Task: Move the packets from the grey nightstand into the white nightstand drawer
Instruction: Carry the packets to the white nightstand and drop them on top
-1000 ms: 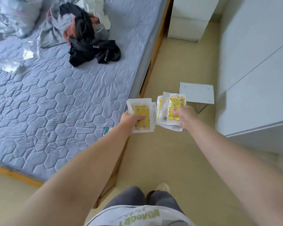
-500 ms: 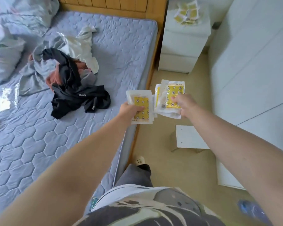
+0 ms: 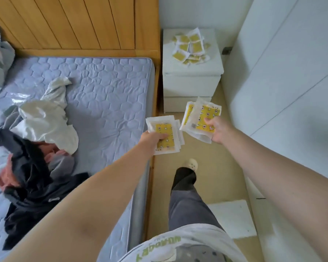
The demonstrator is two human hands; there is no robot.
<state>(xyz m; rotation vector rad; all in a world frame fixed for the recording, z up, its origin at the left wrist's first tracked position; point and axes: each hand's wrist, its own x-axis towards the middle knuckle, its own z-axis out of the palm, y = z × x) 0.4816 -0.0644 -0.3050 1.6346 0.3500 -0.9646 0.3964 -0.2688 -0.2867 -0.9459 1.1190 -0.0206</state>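
My left hand [image 3: 153, 139] grips a small stack of clear packets with yellow printed inserts [image 3: 164, 137], held out over the bed's edge. My right hand [image 3: 217, 130] grips another fanned stack of the same packets [image 3: 201, 118] a little higher and to the right. Ahead, in the corner beside the headboard, stands the white nightstand [image 3: 192, 82]; its two drawers are shut. A pile of several yellow packets [image 3: 190, 47] lies on its top.
The bed with a grey quilted mattress [image 3: 87, 95] and wooden headboard [image 3: 74, 23] fills the left, with crumpled clothes [image 3: 32, 152] on it. White wardrobe doors [image 3: 284, 69] line the right. A small white stool [image 3: 233, 218] stands on the floor behind my right leg.
The view has advanced along the aisle between bed and wardrobe; the white nightstand is now much nearer. Both hands still hold their packet stacks, and the stool has fallen behind.
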